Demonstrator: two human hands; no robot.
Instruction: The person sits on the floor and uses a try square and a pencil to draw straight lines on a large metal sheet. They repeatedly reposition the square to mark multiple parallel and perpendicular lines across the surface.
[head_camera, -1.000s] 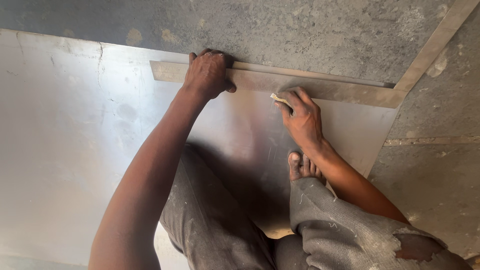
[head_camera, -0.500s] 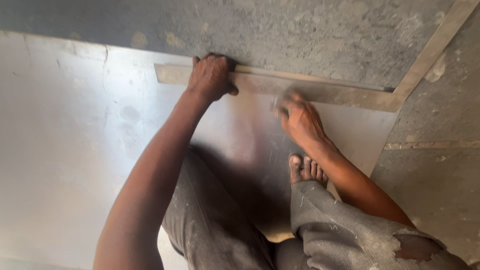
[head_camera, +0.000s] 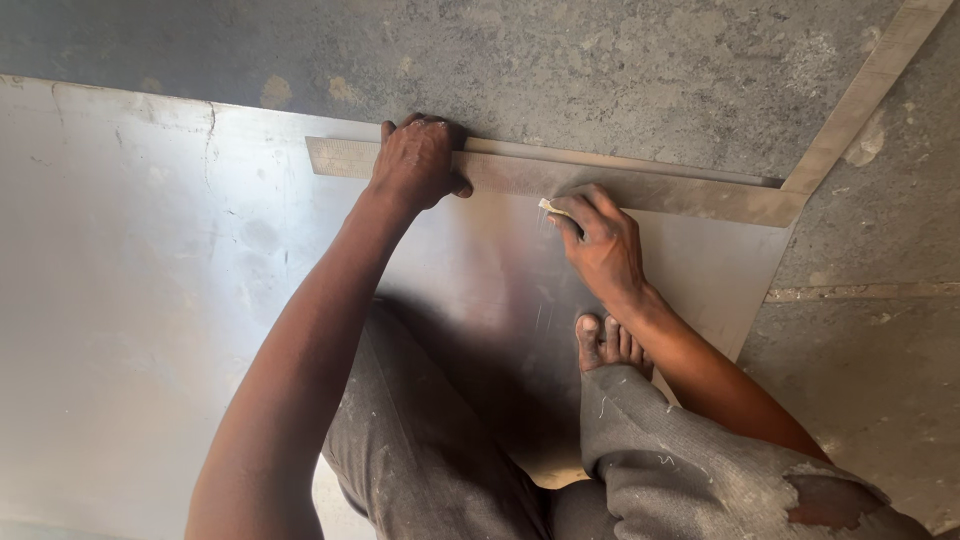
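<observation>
A large grey metal sheet (head_camera: 150, 300) lies flat on a concrete floor. Along its far edge rests one arm of a big steel square (head_camera: 700, 200); the other arm runs up toward the top right corner. My left hand (head_camera: 418, 160) presses flat on the square's arm, fingers curled over its far edge. My right hand (head_camera: 600, 240) pinches a small pale marking piece (head_camera: 550, 207), its tip against the lower edge of the square. My bare foot (head_camera: 605, 340) stands on the sheet just below that hand.
Rough concrete floor (head_camera: 600, 70) surrounds the sheet at the top and right. My bent legs in grey trousers (head_camera: 700, 460) fill the lower middle. The sheet's right edge slants down beside my right forearm.
My right hand has slid a little to the left along the square's lower edge with the marking piece. My left hand stays pressed in the same spot.
</observation>
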